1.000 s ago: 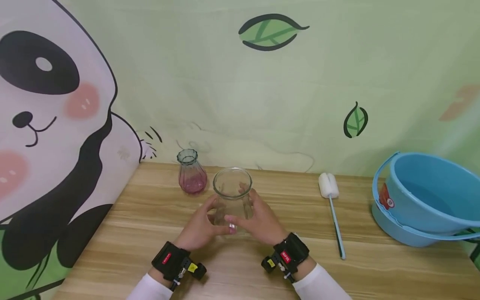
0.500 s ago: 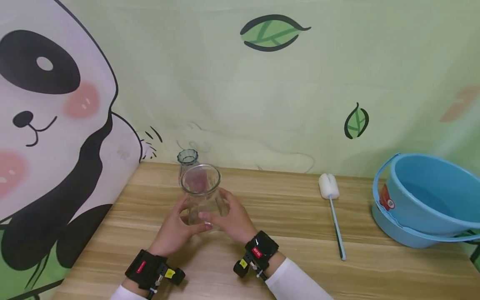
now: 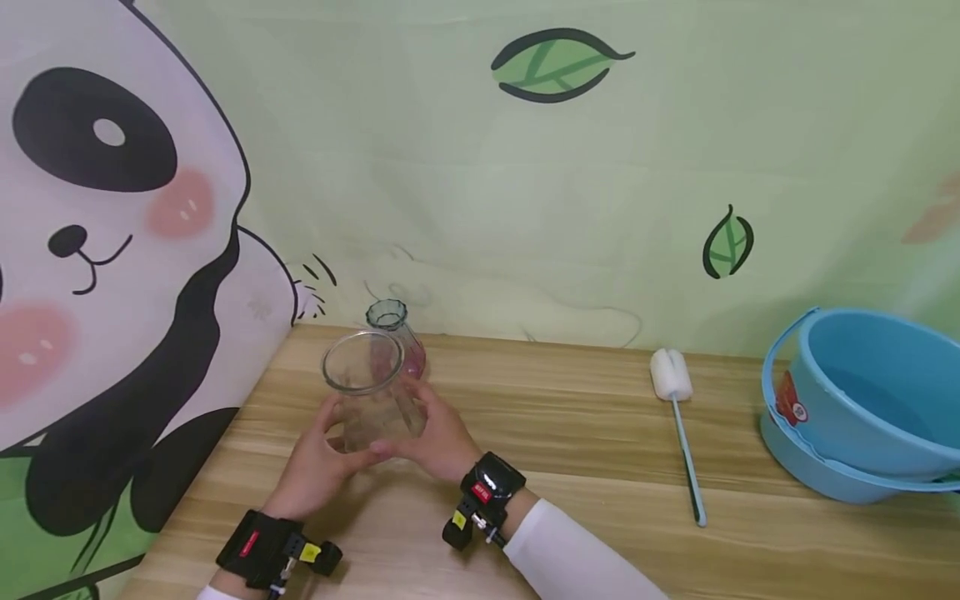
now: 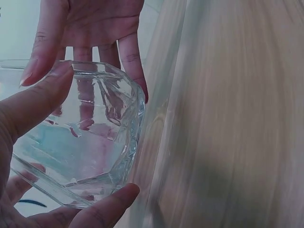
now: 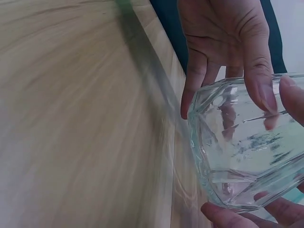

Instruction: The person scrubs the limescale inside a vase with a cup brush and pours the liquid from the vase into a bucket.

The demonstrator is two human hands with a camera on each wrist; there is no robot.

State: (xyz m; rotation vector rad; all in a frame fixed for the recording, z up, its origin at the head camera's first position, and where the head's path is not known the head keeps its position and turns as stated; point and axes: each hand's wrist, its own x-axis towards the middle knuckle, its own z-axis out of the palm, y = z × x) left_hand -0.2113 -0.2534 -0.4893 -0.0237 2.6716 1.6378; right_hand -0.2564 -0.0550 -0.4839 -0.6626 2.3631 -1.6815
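Jar [image 3: 367, 404]: clear, colourless glass; round mouth with a thick, flared rim, facing up; body angular and faceted, with a heavy, bevelled base in both wrist views. Pink and bluish tints show through the wall in the left wrist view. Position: left of centre at the counter [image 3: 585, 433], between the hands; whether the base touches the wood cannot be told.

Left hand [image 3: 309, 468]: fingers curled round the jar's left side, gripping. Right hand [image 3: 444, 435]: fingers curled round the right side, gripping. Thumbs on the near face, tips close together.

Vase [image 3: 414, 350]: ribbed glass, scalloped grey-blue rim, pink lower part; stands just behind the jar, partly seen through it; contact cannot be told.

Edges and room: the counter's rear edge meets the backdrop [image 3: 450, 167] close behind the vase; its left edge runs diagonally past the printed panda [image 3: 127, 358]. Bare wood stretches from the right hand to the brush [image 3: 672, 379], white-headed and lying lengthwise. Bucket [image 3: 836, 404]: blue, far right, well apart from the jar.
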